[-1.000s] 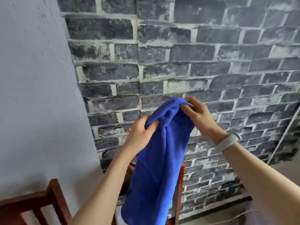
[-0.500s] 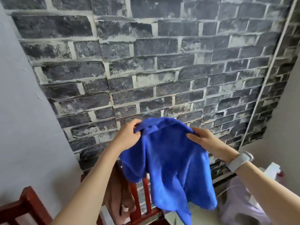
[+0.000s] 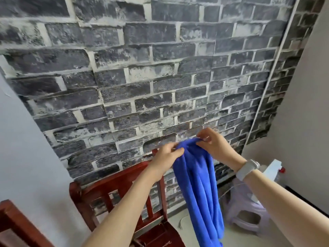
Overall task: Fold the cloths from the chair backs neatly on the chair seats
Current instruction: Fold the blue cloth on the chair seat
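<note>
Both hands hold a blue cloth (image 3: 197, 184) in the air before a grey brick wall (image 3: 142, 68). The left hand (image 3: 166, 155) and right hand (image 3: 212, 143) each pinch its bunched top edge, close together; the cloth hangs in long folds, right of a red wooden chair (image 3: 114, 191). A pale stool (image 3: 247, 209), somewhat blurred, apparently stands at the wall's right corner.

We see both hands raised before grey brick wall (image 3: 135, 82). Left hand (image 3: 166, 155) and right hand (image 3: 213, 144) pinch top edge of blue cloth (image 3: 199, 184), close together; cloth hangs bunched in long folds. Red wooden chair (image 3: 114, 189) below left forearm, back toward wall. White watch (image 3: 247, 169) on right wrist. Pale plastic stool (image 3: 249, 213) lower right, white spray bottle (image 3: 275, 169) beyond it.
</note>
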